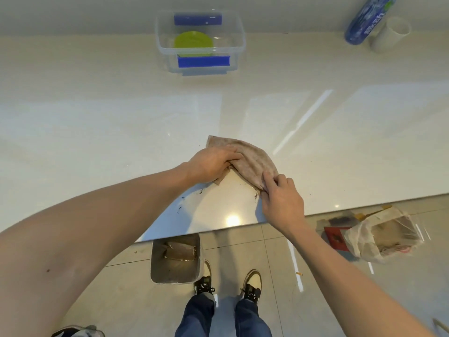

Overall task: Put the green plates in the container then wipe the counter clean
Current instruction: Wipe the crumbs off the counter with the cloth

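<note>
Near the front edge of a glossy pale bench [97,122], the fingers [230,155] of the left hand [209,164] are curled around one end of a stained brownish cloth [250,159], while the right hand [283,200] pinches the cloth's other end between thumb and fingertips. Between the two hands the cloth lies bunched on the bench, with dark crumbs and smears [200,191] just in front of it. Well apart, at the back of the bench, stands a clear plastic container [239,40] with blue latches; green plates [193,42] lie inside it. A blue bottle [364,23] and a white cup [388,35] stand at the far right. Below, on the tiled floor, are a metal bin [175,261] and a plastic bag [379,234].
</note>
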